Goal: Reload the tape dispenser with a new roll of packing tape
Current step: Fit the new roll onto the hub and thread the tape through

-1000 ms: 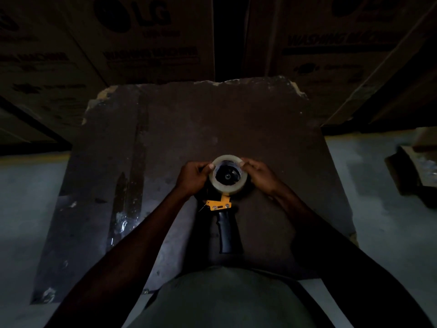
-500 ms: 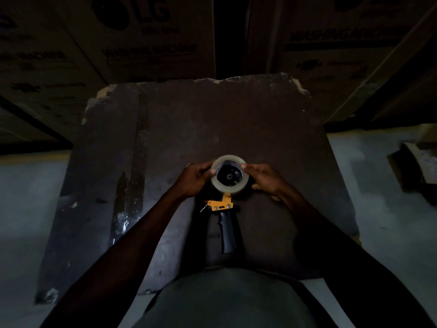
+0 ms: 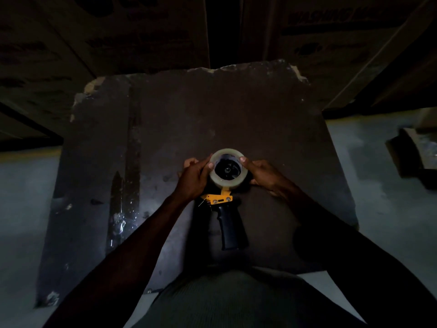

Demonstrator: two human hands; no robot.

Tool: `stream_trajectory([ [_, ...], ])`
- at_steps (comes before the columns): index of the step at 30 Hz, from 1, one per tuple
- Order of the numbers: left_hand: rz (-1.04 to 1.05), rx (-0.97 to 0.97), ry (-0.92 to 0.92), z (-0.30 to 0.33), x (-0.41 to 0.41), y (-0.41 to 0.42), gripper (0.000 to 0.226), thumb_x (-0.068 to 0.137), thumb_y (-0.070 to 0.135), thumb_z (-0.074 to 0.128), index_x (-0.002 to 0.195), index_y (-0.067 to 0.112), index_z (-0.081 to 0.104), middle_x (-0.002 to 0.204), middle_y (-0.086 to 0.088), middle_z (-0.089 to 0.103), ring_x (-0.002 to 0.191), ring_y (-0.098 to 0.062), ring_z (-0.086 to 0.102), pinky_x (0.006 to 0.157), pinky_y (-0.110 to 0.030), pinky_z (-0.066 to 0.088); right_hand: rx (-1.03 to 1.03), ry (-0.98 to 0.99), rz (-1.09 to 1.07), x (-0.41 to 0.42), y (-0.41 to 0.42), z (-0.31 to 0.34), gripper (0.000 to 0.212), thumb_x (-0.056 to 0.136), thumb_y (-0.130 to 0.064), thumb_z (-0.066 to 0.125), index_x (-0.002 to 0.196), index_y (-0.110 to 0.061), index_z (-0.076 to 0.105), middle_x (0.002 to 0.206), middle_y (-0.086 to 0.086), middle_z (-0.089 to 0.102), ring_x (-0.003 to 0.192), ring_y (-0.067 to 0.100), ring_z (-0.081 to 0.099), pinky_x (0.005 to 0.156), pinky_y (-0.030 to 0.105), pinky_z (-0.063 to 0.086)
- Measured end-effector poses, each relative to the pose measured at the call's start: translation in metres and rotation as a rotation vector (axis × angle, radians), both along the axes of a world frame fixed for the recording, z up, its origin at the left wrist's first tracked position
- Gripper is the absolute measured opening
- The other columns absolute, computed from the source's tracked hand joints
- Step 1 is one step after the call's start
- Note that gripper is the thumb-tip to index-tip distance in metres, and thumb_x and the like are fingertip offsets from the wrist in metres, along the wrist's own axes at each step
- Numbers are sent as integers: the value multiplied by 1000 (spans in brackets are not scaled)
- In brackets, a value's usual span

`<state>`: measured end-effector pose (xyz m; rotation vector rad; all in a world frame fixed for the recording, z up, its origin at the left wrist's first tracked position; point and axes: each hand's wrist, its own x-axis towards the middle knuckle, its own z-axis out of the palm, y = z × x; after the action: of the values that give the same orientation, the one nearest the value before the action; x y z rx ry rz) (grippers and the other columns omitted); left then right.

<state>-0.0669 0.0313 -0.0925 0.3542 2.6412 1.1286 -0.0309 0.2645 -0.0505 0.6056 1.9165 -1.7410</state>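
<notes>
Tape roll: 1 item, pale translucent packing tape, lying flat with its open face turned up toward the camera, so its axis runs roughly vertical off the worn dark board. Position relative to the tape dispenser: directly at the dispenser's far end, over the dark hub seen through the core; whether the roll is fully seated on that hub cannot be told in this dim light. Dispenser: 1 item, yellow bracket just nearer the person than the roll, black pistol handle running from the bracket toward the person's body, long axis lying along the board. Left hand: on the roll's left side, thumb tip on the rim, fingers curled around the outer wall, closed on the roll. Right hand: on the opposite side, thumb tip on the upper right rim, remaining fingers tucked low beside the dispenser, also gripping the roll. Both hands touch the roll and sit equally near, 1 per side, so the roll lies between the 2 thumbs. Judgement: the coming move is likely an even downward press along the hub axis; uneven thumb pressure could cock the roll.
</notes>
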Motion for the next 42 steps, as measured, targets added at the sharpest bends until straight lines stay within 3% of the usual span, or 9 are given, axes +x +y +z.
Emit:
stream_trajectory([
  [4, 70, -22, 35, 9, 9, 9, 56, 96, 58, 19, 133, 35, 53, 98, 3, 63, 110, -20, 39, 101, -49, 35, 67, 10, 35, -1, -1, -7, 87, 66, -87, 55, 92, -6, 74, 89, 8, 75, 81, 20, 65, 75, 39, 47],
  [13, 149, -105, 53, 24, 22, 21, 48, 99, 40, 25, 114, 16, 64, 91, -4, 60, 115, -25, 38, 100, -51, 34, 154, 48, 23, -4, -5, -6, 48, 84, -70, 53, 60, -34, 73, 62, -12, 69, 64, 2, 61, 69, 35, 47],
  [19, 90, -165, 133, 25, 31, 18, 51, 96, 42, 26, 134, 24, 54, 102, -3, 57, 113, -21, 34, 94, -43, 28, 173, 97, 110, 8, 5, -48, 76, 76, -85, 50, 91, -13, 70, 94, 10, 75, 92, 29, 70, 92, 57, 51],
  [23, 74, -200, 182, 28, 31, 18, 45, 97, 36, 31, 133, 23, 55, 95, 8, 48, 110, -20, 34, 90, -45, 32, 222, 173, 78, 17, -3, -34, 54, 84, -74, 49, 76, -24, 67, 67, -12, 62, 69, 9, 56, 71, 37, 45],
  [28, 24, -354, 181, 24, 30, 17, 42, 99, 40, 29, 133, 31, 49, 110, 12, 66, 115, -21, 40, 84, -39, 22, 170, 233, 41, 14, -4, -41, 61, 88, -63, 57, 119, -11, 70, 126, 0, 68, 120, 15, 61, 107, 42, 46],
  [30, 27, -374, 183, 24, 30, 17, 39, 99, 38, 32, 133, 31, 50, 110, 12, 67, 116, -21, 40, 82, -38, 20, 197, 237, 20, 13, -5, -30, 45, 95, -41, 60, 118, -4, 71, 123, -2, 63, 121, 13, 57, 109, 38, 43],
  [34, 21, -409, 172, 27, 29, 18, 39, 99, 40, 33, 133, 34, 49, 112, 13, 66, 117, -19, 39, 83, -39, 23, 230, 313, 47, 13, -3, -29, 41, 98, -25, 59, 82, 10, 69, 81, 11, 56, 82, 20, 55, 75, 27, 44],
  [38, 8, -462, 129, 28, 28, 19, 36, 98, 40, 40, 134, 38, 45, 118, 15, 64, 120, -19, 38, 86, -41, 21, 323, 435, 99, 7, 0, -42, 56, 92, -55, 54, 51, -20, 38, 60, 10, 35, 55, 15, 38, 54, 45, 37],
  [42, -39, -504, 137, 33, 26, 19, 43, 98, 40, 40, 141, 37, 36, 128, 12, 63, 125, -24, 35, 85, -42, 18, 380, 497, 91, 6, 0, -49, 55, 92, -49, 56, 50, -28, 29, 55, 4, 31, 52, 12, 34, 51, 42, 33],
])
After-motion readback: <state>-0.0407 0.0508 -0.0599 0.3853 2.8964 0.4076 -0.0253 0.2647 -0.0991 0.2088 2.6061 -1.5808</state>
